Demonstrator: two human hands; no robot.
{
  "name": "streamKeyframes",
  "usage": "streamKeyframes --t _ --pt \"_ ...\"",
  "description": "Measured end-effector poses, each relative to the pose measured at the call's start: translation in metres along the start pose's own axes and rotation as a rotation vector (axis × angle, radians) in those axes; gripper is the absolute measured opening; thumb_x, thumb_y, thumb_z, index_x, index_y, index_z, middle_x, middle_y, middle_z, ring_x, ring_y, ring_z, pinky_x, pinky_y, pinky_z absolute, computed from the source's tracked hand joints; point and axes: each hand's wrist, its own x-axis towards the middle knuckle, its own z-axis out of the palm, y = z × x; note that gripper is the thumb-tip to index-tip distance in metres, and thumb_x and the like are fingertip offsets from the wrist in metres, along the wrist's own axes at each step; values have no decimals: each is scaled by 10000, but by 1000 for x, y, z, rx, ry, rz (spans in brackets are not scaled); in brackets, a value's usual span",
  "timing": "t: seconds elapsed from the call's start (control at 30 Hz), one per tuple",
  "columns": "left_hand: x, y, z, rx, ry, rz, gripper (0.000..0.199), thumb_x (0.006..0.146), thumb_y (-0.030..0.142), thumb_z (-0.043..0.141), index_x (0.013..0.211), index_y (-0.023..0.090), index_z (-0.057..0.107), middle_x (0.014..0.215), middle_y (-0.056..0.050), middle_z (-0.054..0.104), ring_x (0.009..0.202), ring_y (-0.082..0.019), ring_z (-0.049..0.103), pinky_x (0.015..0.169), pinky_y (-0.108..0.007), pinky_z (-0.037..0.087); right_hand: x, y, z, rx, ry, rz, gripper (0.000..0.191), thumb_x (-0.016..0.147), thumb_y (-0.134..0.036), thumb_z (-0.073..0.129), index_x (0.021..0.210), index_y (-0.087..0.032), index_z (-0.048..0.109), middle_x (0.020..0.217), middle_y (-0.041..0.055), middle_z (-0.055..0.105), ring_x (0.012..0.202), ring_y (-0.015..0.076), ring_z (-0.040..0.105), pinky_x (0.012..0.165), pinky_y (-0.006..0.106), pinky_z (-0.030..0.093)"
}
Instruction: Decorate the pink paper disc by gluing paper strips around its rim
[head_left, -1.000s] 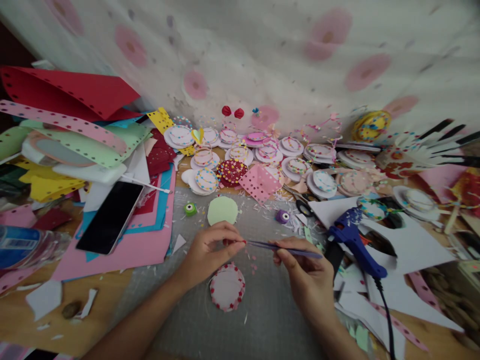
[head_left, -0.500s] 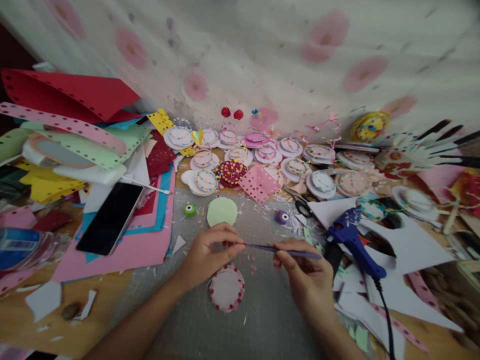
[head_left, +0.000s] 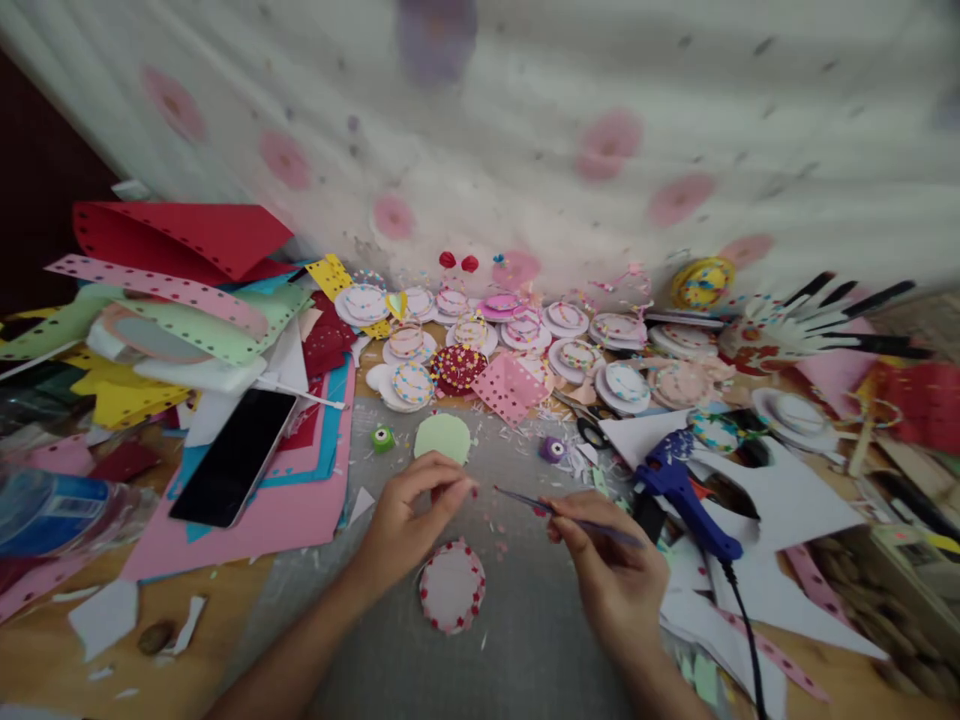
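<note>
My left hand (head_left: pixel 420 510) is pinched, fingertips together on a tiny red paper piece (head_left: pixel 473 491). In my right hand (head_left: pixel 604 555) is a slim dark tool with a pointed tip (head_left: pixel 517 497), perhaps a fine brush; it points left, its tip a short gap from my left fingertips. Below them, a white paper disc (head_left: pixel 452 587) edged with red stars and pink bits lies on the grey cutting mat (head_left: pixel 390 660). Behind my left hand is a pale green scalloped disc (head_left: pixel 442 437). Pink scraps (head_left: pixel 501 548) are scattered nearby.
Several decorated paper hats (head_left: pixel 412 385) line the back. At left are a phone (head_left: pixel 232 458), coloured sheets (head_left: pixel 315 525) and a bottle (head_left: pixel 56 512). A blue glue gun (head_left: pixel 686 495) with its cord, scissors (head_left: pixel 592 432) and white offcuts (head_left: pixel 810 500) lie right. Two small punches (head_left: pixel 553 449) stand mid-mat.
The tool's tip has drawn away rightward from my left fingertips, leaving a gap. The camera view has tilted up and shifted a little. The starred disc still lies on the mat.
</note>
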Motion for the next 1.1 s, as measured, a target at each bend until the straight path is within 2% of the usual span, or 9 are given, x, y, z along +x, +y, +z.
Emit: streamKeyframes --t 0.13,0.23,0.3,0.43,0.53,0.67,0.8,0.93,1.1 --pt "-21 37 8 -65 -4 -100 322 908 385 522 774 183 733 737 -40 625 682 -151 562 642 -233 446 -5 -23 -9 -263 -128 -417 380 791 -22 596 1097 -239 662 978 69 730 861 202 687 708 331 573" --pt "-39 59 23 -201 -102 -177 408 897 481 489 736 180 712 664 -31 611 614 -151 548 561 -227 436 -8 -49 -7 -421 -268 -723 311 820 -47 579 1077 -191 680 794 47 744 762 183 703 741 305 585" --pt "-47 65 31 -243 -70 -221 415 894 484 484 696 184 691 665 -31 629 643 -160 568 595 -230 453 -9 -66 -2 -508 -320 -806 277 844 -39 555 1011 -207 699 648 1 713 647 154 686 704 275 585" --pt "-56 62 35 -206 48 -269 437 874 501 498 593 182 600 595 -18 585 595 -155 534 583 -240 436 -16 -81 -6 -583 -455 -706 336 873 -56 502 1100 -241 667 778 24 731 763 158 696 712 266 571" --pt "-61 56 24 -179 82 -284 478 888 535 451 571 188 539 576 -14 549 579 -156 515 555 -248 406 -21 -68 -37 -626 -530 -572 390 842 -97 493 1179 -249 617 1001 78 693 933 190 665 753 279 555" --pt "-72 43 2 -70 114 -223 501 904 543 426 551 192 483 552 1 484 576 -151 476 575 -254 374 -15 -25 -99 -984 -143 -366 393 813 -199 502 1201 -187 559 1077 158 597 985 305 599 815 446 501" --pt "-91 23 -15 5 131 -262 499 909 535 430 555 189 487 568 5 474 596 -154 466 594 -257 363 -5 16 -138 -1507 -70 -20 476 780 -254 506 1210 -52 535 1074 244 574 1007 415 566 835 535 445" --pt "-108 7 -16 -52 143 -328 491 902 527 460 550 186 496 581 5 488 627 -162 483 645 -260 403 0 34 -149 -1670 -228 88 471 792 -266 521 1182 -2 544 947 225 628 914 394 606 826 486 432" --pt "-111 1 -6 -167 115 -359 508 862 554 514 521 178 528 567 -5 509 626 -174 505 670 -284 458 9 35 -143 -1738 -219 115 449 841 -356 499 1202 -93 547 979 188 640 879 399 610 742 447 427"
